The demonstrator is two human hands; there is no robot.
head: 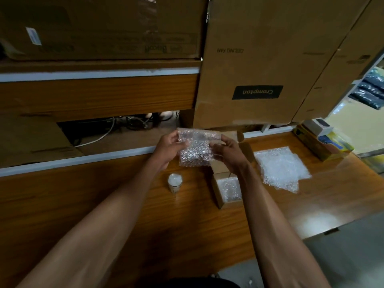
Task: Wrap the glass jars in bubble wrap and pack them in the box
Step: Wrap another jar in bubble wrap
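Note:
My left hand (169,147) and my right hand (227,149) hold a sheet of bubble wrap (196,149) up above the wooden table, each pinching one side of it near the top. Whether a jar is inside the sheet I cannot tell. A small glass jar (175,182) with a white top stands upright on the table below my left hand. To its right sits a small open cardboard box (218,191) with a bubble-wrapped item (230,188) inside. A stack of loose bubble wrap sheets (280,168) lies right of the box.
Large cardboard cartons (259,59) stand at the back of the table. A yellow and blue carton (324,144) sits at the far right. An opening with cables (116,125) lies behind the table's white edge at the left.

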